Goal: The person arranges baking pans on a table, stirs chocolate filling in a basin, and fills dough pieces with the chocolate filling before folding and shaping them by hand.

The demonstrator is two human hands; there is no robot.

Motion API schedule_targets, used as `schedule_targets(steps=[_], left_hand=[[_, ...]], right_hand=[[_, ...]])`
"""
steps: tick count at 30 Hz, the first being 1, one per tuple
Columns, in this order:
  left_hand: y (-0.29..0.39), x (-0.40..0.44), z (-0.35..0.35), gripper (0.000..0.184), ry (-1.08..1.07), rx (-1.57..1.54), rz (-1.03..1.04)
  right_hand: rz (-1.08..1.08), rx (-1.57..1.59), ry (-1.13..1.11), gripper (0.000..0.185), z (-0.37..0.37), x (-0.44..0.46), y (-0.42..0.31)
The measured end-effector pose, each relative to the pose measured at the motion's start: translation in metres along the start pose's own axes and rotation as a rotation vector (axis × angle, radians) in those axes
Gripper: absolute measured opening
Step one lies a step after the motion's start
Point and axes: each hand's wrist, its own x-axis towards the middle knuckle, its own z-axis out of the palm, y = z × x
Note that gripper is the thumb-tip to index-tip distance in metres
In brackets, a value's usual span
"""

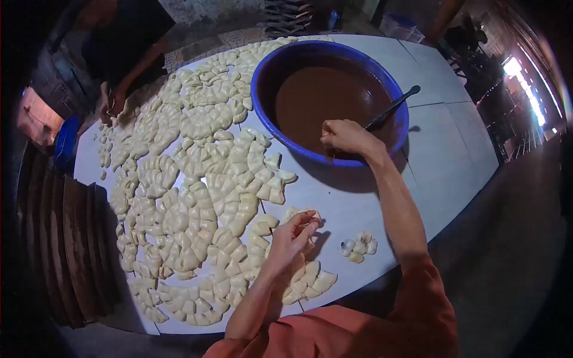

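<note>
My right hand (347, 137) is over the near rim of a blue basin (258, 106) of smooth brown paste (319, 98). Its fingers are curled together with brown paste on their tips; how much they hold is hidden. Lower down, my left hand (291, 237) is closed around a pale dough piece (313, 241), partly covered by the fingers. Many flattened pale dough pieces (179, 221) lie in overlapping rows to its left. Right of it sits a small cluster of rounded dough balls (359, 246), one with a dark patch.
A dark-handled utensil (394, 107) leans in the basin over its right rim. Across the white table (453, 134), another person's hands (113, 104) are at the dough's far left edge. Stacked dark trays (71, 250) stand at left, near a blue container (67, 140).
</note>
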Motion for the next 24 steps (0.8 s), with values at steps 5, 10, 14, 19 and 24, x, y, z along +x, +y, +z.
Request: schedule_targets(steps=[5,10,14,19,24], left_hand=[[-0.007,0.005,0.001,0.039,-0.01,0.157,0.119],[0.009,0.01,0.002,0.039,-0.023,0.109,-0.006],[0.021,0.032,0.017,0.039,-0.074,-0.002,0.169],[0.036,0.029,0.04,0.042,-0.194,-0.598,0.119],[0.008,0.012,0.03,0.031,-0.085,-0.548,0.018]], right_hand=[[-0.179,-0.013,-0.021,0.02,0.013,0.001,0.0],[-0.082,1.023,-0.112,0.017,-0.006,-0.025,-0.008],[-0.181,1.31,0.004,0.017,0.011,-0.054,-0.014],[-0.155,1.611,0.16,0.016,0.067,-0.104,-0.013],[-0.079,1.736,0.204,0.017,0.105,-0.156,-0.001]])
